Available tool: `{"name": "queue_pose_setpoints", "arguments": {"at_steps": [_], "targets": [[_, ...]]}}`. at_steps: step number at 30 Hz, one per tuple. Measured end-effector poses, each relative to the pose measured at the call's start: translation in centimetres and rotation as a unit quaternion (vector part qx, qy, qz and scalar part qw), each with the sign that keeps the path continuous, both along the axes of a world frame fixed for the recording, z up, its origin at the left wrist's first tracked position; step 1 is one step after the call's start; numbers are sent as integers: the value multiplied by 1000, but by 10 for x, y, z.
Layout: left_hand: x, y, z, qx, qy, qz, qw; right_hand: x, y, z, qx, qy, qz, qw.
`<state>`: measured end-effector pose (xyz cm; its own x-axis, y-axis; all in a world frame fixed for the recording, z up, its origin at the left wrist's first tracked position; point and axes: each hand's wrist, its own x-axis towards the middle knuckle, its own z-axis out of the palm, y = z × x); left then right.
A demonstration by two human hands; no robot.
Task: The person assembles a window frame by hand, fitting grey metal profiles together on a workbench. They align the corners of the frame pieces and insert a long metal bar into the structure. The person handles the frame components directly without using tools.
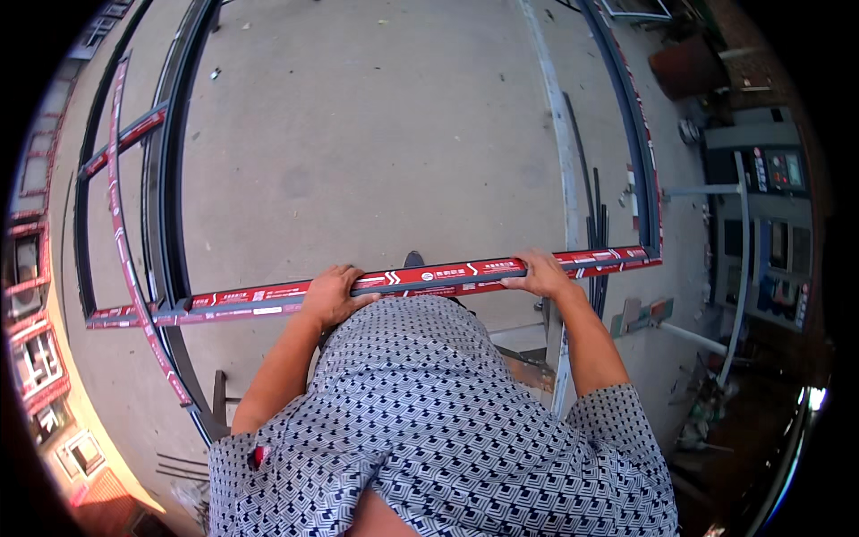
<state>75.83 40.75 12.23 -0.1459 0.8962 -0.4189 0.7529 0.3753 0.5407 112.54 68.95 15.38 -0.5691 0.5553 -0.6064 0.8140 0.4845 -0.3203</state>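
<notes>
A large dark grey window frame (438, 273) with red printed film along its near bar spans the view in front of my body. My left hand (333, 294) is closed over this near bar, left of the middle, with its fingers wrapped across the top. Farther right, my right hand (540, 274) grips the same bar, thumb on the near side and fingers over it. Across the left part of the frame lies a long, narrow red-filmed strip (123, 228). A short red-filmed crosspiece (134, 137) joins two left-hand bars.
Concrete floor (376, 152) shows through the frame. Several thin dark bars (595, 215) lie beyond its right side. A machine with a control panel (777, 170) stands at the far right, near a brown bucket-like container (687, 68). Buildings (36, 358) line the left edge.
</notes>
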Motion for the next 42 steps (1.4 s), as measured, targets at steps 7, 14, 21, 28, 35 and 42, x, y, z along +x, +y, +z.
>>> {"name": "queue_pose_setpoints", "arguments": {"at_steps": [7, 14, 21, 28, 35, 42], "targets": [[5, 10, 0, -5, -5, -28, 1000, 21, -7, -4, -19, 7, -30, 999], [0, 12, 2, -21, -19, -31, 999, 25, -12, -25, 14, 56, -33, 998], [-3, 13, -3, -19, -39, -33, 999, 22, -10, -26, 15, 45, -24, 999], [2, 19, 4, -40, -48, -28, 998, 31, -12, -35, 36, 64, -19, 997], [2, 20, 4, -43, -46, -30, 998, 24, -7, -28, 23, 30, -11, 999], [5, 14, 4, -22, -29, -20, 999, 31, -15, -37, 66, 88, -12, 994]]}}
